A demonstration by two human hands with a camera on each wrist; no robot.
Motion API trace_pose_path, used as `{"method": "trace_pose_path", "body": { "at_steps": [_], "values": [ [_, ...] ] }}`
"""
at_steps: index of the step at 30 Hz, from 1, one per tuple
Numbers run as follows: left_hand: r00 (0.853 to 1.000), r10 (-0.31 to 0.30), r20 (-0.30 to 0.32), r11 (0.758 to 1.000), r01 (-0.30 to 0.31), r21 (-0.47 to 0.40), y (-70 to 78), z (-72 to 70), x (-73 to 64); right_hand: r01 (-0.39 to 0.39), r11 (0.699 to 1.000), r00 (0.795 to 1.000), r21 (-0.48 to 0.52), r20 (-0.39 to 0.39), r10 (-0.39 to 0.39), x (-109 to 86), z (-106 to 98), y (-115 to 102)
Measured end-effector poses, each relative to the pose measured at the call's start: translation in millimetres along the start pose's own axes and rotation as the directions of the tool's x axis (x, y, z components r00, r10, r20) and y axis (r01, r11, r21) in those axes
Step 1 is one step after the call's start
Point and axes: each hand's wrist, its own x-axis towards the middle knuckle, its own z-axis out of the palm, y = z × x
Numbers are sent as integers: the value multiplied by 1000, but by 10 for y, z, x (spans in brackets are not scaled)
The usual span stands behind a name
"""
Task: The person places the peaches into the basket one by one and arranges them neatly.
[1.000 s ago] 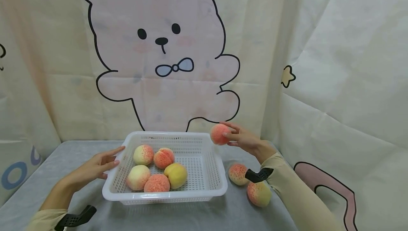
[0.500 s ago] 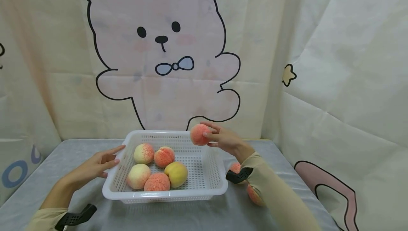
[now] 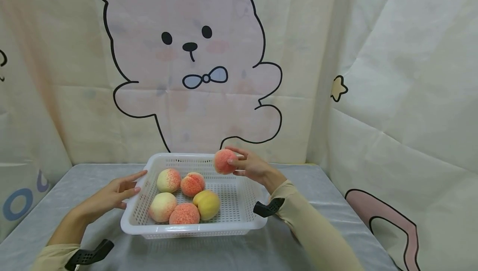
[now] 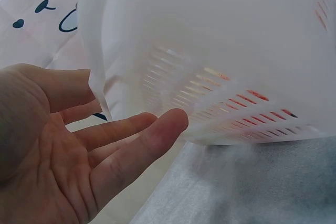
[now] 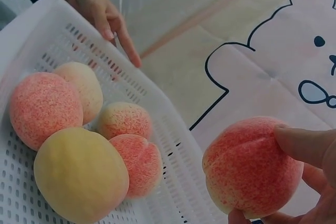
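My right hand (image 3: 252, 167) holds a reddish-pink peach (image 3: 225, 161) between thumb and fingers, raised over the back right part of a white slotted plastic basket (image 3: 194, 230). In the right wrist view the thumb lies on the upper side of this peach (image 5: 252, 166), and fingertips show under it. My left hand (image 3: 112, 194) rests at the basket's left rim, fingers mostly straight. The left wrist view shows that hand (image 4: 79, 150) with fingertips against the basket's outer wall (image 4: 157, 19). Inside, toward the left, lie several peaches, including a yellow one (image 3: 206, 204) and a red one (image 3: 184, 213).
The basket stands on a grey cloth-covered table (image 3: 186, 256). Right of it, the right forearm (image 3: 306, 225) hides most of the loose peaches on the cloth. A pale curtain (image 3: 298, 22) with a cartoon bear hangs close behind the table.
My right hand has carried the peach leftward from the basket's right rim to over its inside, dipping slightly at the end. The forearm now covers the peaches on the table. The left hand stays put.
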Motion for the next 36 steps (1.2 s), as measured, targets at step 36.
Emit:
{"method": "trace_pose_path", "body": {
  "at_steps": [36],
  "values": [
    [1000,4,10,1000,-4,-12,-14,-33,16,-123,988,992,-95,-45,120,343,203,327]
  ]
}}
